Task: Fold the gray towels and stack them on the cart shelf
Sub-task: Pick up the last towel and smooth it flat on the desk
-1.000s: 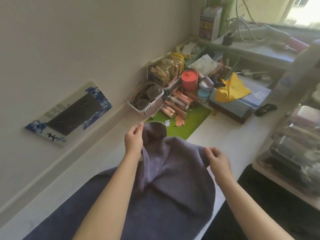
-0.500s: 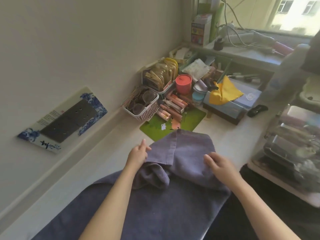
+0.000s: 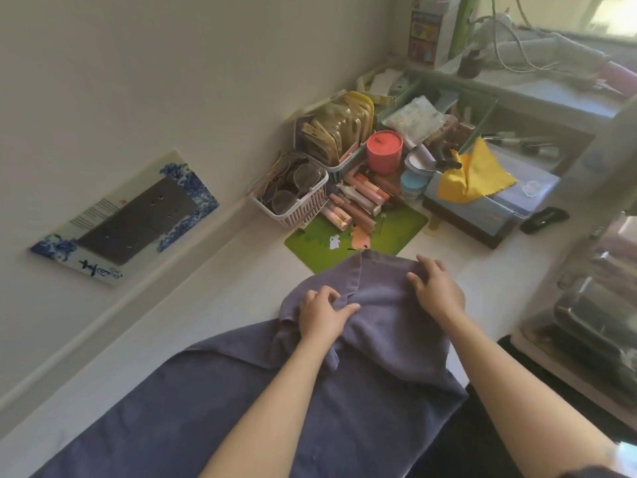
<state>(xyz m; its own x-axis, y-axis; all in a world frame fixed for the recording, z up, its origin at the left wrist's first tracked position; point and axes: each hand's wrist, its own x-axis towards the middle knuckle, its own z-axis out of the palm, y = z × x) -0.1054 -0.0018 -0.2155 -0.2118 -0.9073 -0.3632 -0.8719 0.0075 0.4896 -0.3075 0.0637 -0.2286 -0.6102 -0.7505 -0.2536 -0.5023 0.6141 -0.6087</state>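
Spreading over most of the near part of the white counter (image 3: pixel 213 305) is the gray towel (image 3: pixel 241 408), its far end folded back toward the person so that a doubled layer lies on top, with a hemmed edge running across at the far side. That far edge just overlaps the near corner of a green mat (image 3: pixel 396 232). The towel's right side hangs past the counter edge.

Along the wall on the left leans a flat blue-and-white panel (image 3: pixel 124 215) with a dark centre. Past the mat sits a crowd of small goods: a blue-lidded box (image 3: pixel 489 208) with a yellow cloth (image 3: pixel 475 174) draped over it, a white slatted basket (image 3: pixel 296 205) holding round lenses, a clear holder of gold packets (image 3: pixel 337 132), and a coral round tub (image 3: pixel 384 151). Pink tubes (image 3: pixel 362 201) lie in a loose heap between the basket and the box, partly on the mat.

The left hand (image 3: pixel 322 313) rests on the folded layer near its left side, fingers bent and bunching a ridge of cloth between thumb and fingertips. The right hand (image 3: pixel 436 288) lies nearer the far hem, its fingers spread and pressing flat on the cloth, not curled around anything. Both forearms reach in from the bottom of the view.
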